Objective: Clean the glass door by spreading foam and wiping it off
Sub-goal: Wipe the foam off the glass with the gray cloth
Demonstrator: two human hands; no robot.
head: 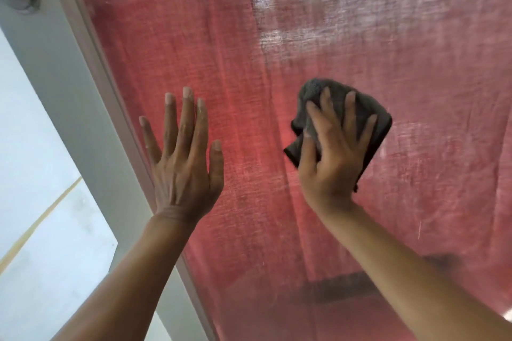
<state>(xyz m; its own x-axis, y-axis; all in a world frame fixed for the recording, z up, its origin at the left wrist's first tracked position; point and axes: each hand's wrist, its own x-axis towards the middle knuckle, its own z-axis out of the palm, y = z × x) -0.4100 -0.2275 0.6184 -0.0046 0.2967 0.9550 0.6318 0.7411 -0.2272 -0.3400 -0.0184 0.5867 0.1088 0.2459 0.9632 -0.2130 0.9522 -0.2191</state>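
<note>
Left hand [184, 163]: fingers straight and spread, apparently flat against glass door [249, 50].
Right hand [336, 147]: fingers splayed, pressing grey cloth [371, 116] to glass.

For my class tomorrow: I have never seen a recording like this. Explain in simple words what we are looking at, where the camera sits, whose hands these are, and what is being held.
There is no machine here. The single picture comes from a camera worn on a person's head, looking at their own two bare hands. In front of them is a glass door with a red curtain showing through it, and a white frame along its left edge. The left hand lies flat on the glass with straight, spread fingers and holds nothing. The right hand presses a dark grey cloth against the glass, fingers spread over it. Pale, cloudy smears show higher up on the glass, probably leftover foam.
</note>
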